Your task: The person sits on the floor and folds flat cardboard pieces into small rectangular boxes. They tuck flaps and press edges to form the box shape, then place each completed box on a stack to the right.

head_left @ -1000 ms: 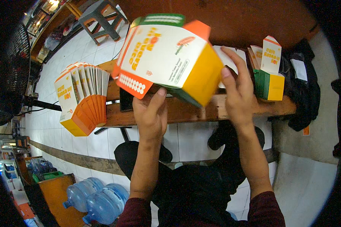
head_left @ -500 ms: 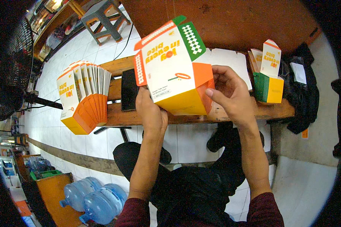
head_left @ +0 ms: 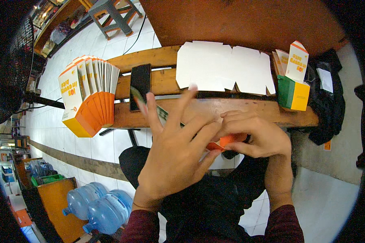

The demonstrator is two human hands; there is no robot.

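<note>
A small paper food box [head_left: 227, 140] is held low before the bench, mostly hidden behind my hands. Only an orange flap and part of a dark green edge are visible. My right hand [head_left: 257, 135] is closed, pinching the orange flap between thumb and fingers. My left hand [head_left: 178, 141] lies across the box, its fingers spread and slightly blurred; the thumb comes close to the orange flap. Beyond them, flat white cardboard blanks [head_left: 223, 65] rest on the wooden bench [head_left: 166, 81]. A fanned row of nested boxes [head_left: 87, 95] stands at the left.
A flat black device [head_left: 140, 85] lies on the slats. More printed boxes [head_left: 298, 93] stand at the bench's right end beside dark cloth [head_left: 332, 105]. A black fan [head_left: 16, 73] is at far left, a grey stool [head_left: 115, 18] behind, and blue water jugs [head_left: 109, 212] at lower left.
The box has been lowered toward me and tipped, so its printed face no longer shows. My left hand has left its side and come across in front. The white blanks are uncovered.
</note>
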